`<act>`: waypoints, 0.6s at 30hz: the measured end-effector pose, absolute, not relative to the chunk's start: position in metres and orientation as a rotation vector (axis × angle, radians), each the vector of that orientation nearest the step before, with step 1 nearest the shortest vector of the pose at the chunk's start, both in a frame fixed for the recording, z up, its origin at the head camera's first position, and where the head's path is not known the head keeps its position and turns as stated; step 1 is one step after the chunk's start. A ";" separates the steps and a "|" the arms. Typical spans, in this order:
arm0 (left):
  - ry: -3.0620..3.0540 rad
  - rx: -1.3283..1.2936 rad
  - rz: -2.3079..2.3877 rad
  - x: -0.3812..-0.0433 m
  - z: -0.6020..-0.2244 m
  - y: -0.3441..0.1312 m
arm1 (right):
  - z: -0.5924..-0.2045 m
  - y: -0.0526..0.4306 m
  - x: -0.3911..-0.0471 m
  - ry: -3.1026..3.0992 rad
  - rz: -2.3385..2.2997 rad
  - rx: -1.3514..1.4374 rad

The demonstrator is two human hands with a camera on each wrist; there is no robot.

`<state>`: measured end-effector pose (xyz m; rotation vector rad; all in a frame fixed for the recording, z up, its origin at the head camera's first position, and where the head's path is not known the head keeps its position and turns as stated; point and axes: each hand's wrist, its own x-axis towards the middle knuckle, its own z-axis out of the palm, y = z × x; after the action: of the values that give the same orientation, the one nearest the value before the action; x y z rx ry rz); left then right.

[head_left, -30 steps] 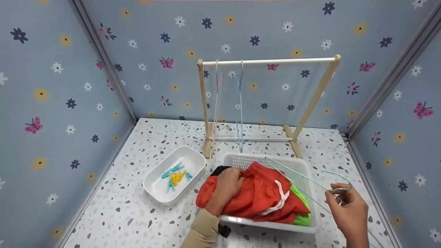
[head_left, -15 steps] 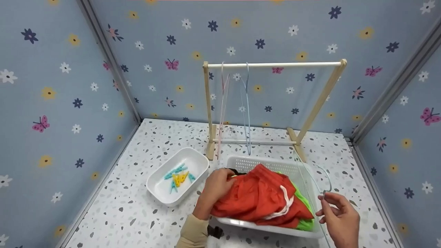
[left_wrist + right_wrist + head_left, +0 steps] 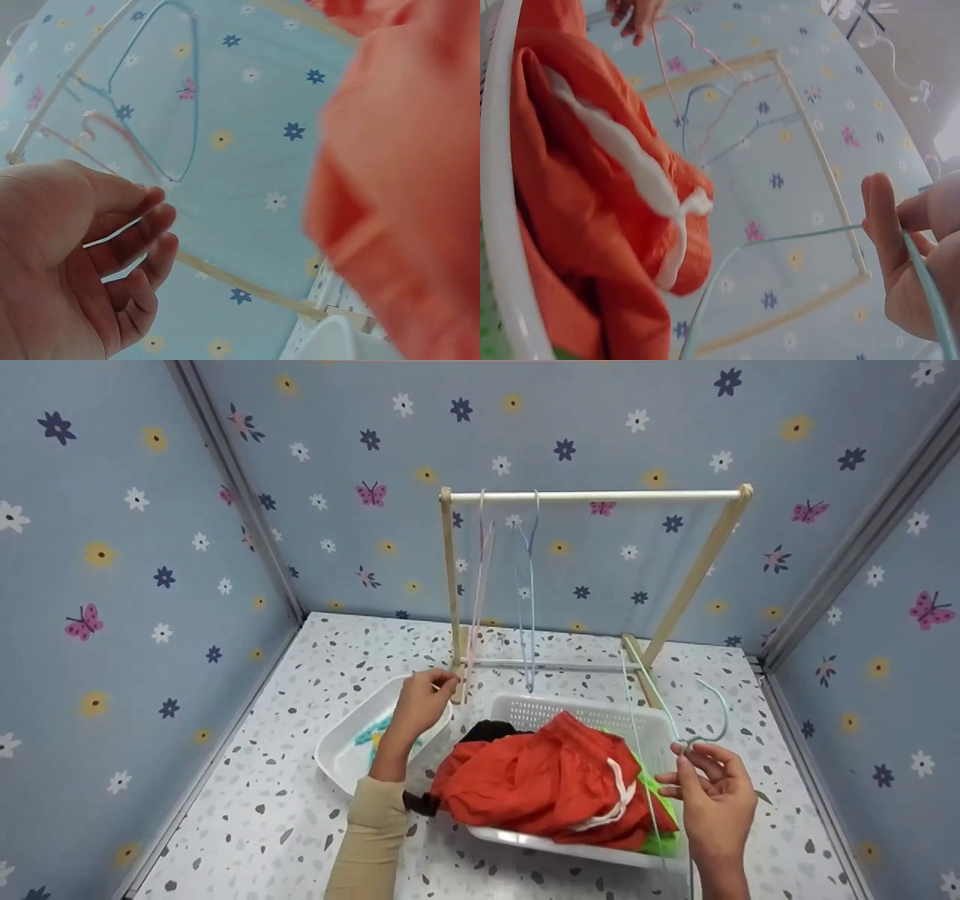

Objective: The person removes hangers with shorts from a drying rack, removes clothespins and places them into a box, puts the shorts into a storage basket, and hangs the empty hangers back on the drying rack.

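My right hand (image 3: 716, 802) pinches a light green hanger (image 3: 637, 712) at its neck, between thumb and fingertips, with the hook up at the right. Bent fingers show on my left hand (image 3: 90, 262), which holds nothing that I can see; in the head view it hovers above the right end of the white tray, near a pink hanger (image 3: 475, 607). Red shorts (image 3: 525, 787) with a white drawstring (image 3: 622, 150) lie heaped on top in a white basket (image 3: 592, 710). Black cloth (image 3: 487, 730) and bright green cloth (image 3: 664, 840) stick out from under them.
A wooden rack (image 3: 600, 496) stands behind the basket, and a pale blue hanger (image 3: 532, 615) hangs on its bar beside the pink one. Blue and yellow clothespins (image 3: 371, 732) lie in the white tray (image 3: 328, 769) at the left. Patterned walls enclose the speckled table (image 3: 247, 817).
My left hand has let go of the red shorts and moved up and left, over the tray. The green hanger has turned more upright as my right hand shifted left.
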<state>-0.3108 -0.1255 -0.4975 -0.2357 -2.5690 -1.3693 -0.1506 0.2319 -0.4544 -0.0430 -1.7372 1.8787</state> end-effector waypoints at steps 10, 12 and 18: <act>-2.326 -0.094 -1.442 -0.369 -0.461 -0.139 | -0.424 0.202 -0.179 -1.638 2.011 0.139; -2.300 -0.099 -1.500 -0.378 -0.455 -0.138 | -0.418 0.197 -0.186 -1.605 2.034 0.182; -2.266 -0.121 -1.637 -0.402 -0.438 -0.139 | -0.398 0.185 -0.209 -1.672 2.051 0.391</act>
<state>-0.4015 -0.1387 -0.4382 -0.1209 -2.2655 -1.6365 -0.2090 0.1846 -0.3975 0.3914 -1.6719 2.0512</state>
